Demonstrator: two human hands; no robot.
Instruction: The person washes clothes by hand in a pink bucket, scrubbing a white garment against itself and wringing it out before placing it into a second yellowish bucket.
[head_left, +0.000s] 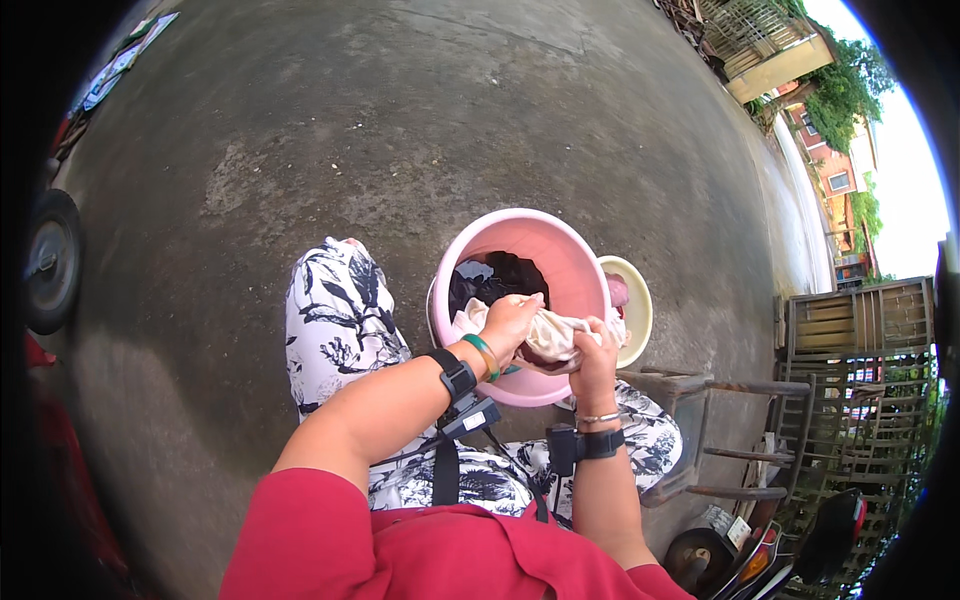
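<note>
Between my two hands, over the near part of a pink plastic bucket (577, 270), a cream-coloured wet-looking cloth (553, 336) is bunched up. My left hand (511, 322) grips it on the left, with a green and amber bangle at the wrist. On the right my right hand (594, 352) holds the cloth's other side. Part of the fabric hangs at the bucket's left inner wall, and a darker reddish part shows beneath. Dark cloth (499, 281) lies in the bucket, with a shiny patch like water. Where each fingertip presses is partly hidden.
A smaller pale yellow basin (639, 315) with pink and other cloth stands right of the bucket. A wooden chair (757, 388) is at the right, near a motorcycle's parts (757, 559). A wheel (52, 261) stands at the far left on the concrete floor (375, 112).
</note>
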